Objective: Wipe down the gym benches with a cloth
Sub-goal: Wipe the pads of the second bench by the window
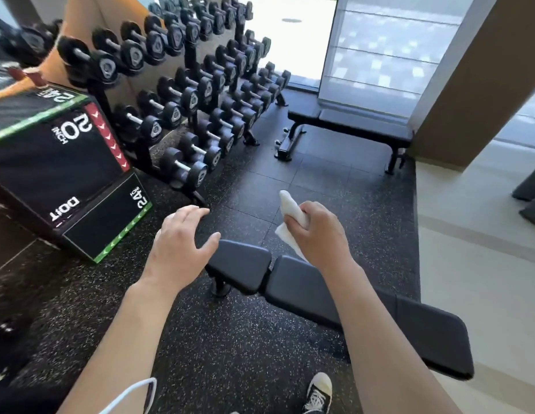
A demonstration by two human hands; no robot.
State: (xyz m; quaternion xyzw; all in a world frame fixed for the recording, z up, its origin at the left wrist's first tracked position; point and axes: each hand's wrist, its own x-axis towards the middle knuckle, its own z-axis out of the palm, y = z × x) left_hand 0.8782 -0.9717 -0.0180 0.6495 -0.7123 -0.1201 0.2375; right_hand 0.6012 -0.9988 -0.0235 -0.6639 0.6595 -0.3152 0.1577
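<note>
Looking down through the head camera, the right hand (315, 231) grips a folded white cloth (291, 219), fingers curled round it, one end poking up past the knuckles and another flap hanging below. The left hand (178, 243) hovers with fingers spread and relaxed, holding nothing, over the speckled rubber floor (260, 354) just off the near bench's left end.

That near bench (320, 291), a black padded flat bench, lies directly below the cloth hand, its long axis running from the seat pad at centre out to the lower right. The cloth hangs over the gap between seat pad and back pad; whether it touches the padding I cannot tell, though it appears lifted clear. The right hand is plainly the nearer one, so a wipe would likely drop straight down and travel along the pad toward the lower right.

A second bench (350, 122) stands well apart by the window, beyond it. A dumbbell rack (194, 94) and a plyo box (60, 162) line the left side, and a black sneaker (318, 394) shows at the bottom edge.
</note>
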